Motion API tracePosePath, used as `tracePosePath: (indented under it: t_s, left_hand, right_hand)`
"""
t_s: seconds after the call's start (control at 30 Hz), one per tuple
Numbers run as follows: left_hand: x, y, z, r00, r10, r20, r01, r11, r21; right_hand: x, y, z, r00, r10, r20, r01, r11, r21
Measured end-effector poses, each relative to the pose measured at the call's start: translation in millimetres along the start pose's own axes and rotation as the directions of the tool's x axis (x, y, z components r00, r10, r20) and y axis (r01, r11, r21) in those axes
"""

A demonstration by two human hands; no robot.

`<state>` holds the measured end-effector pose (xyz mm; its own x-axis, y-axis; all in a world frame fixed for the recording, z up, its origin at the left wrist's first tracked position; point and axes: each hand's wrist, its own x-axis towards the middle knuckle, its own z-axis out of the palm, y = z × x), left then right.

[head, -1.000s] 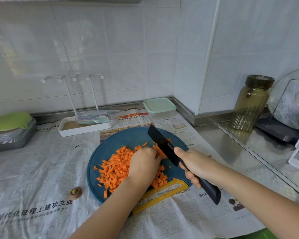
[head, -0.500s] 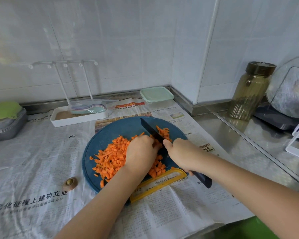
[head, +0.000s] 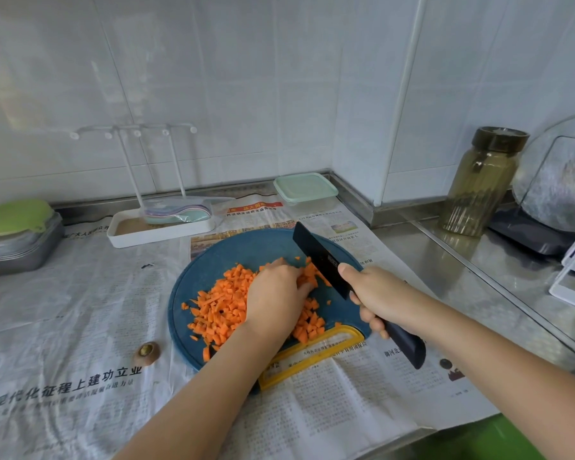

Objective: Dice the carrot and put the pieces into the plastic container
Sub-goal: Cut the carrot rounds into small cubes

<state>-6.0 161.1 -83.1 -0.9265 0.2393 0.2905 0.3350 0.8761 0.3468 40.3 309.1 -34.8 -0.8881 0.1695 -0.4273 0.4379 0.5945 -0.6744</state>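
The carrot pieces (head: 226,303) lie in a loose orange heap on the round blue cutting board (head: 246,247), most of them small cubes with a few longer slivers along the left edge of the heap. None are in the plastic container (head: 304,189), which sits with its mint-green lid on, well behind the board near the wall corner.

The left hand (head: 274,297) lies on top of the heap, its grip narrow, fingers curled down over a bunch of pieces and pinning them just beside the blade. The right hand (head: 375,293) has its grip wrapped tight round the dark handle of the knife (head: 319,257), thumb laid up against the side of the blade. The black blade slants away towards the far side of the board; whether its edge touches the carrot I cannot tell.

The board has a yellow handle (head: 312,353) at its near edge and rests on newspaper (head: 80,310) spread over the steel counter (head: 445,277). A cut-off carrot top (head: 146,351) lies on the paper just left of the board. Behind stands a white tray (head: 160,227) with a rack, at far left a grey metal box (head: 14,250) with a green lid, and to the right a tall jar (head: 478,184).
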Motion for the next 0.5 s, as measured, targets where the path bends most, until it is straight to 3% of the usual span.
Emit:
tracePosePath:
  t_s: [0.23,0.5]
  left_hand:
    - [2.9,3.1,-4.2,0.994,-0.104,0.024,0.104,0.995,0.010]
    - [5.1,2.8,-7.2,0.993,-0.109,0.035,0.110,0.993,-0.032]
  right_hand:
    - [-9.7,-1.2,2.6,0.998,-0.041,0.048,0.040,0.999,0.019]
    - [-9.9,-13.4,6.2,0.991,0.057,0.121,-0.038,0.987,-0.154]
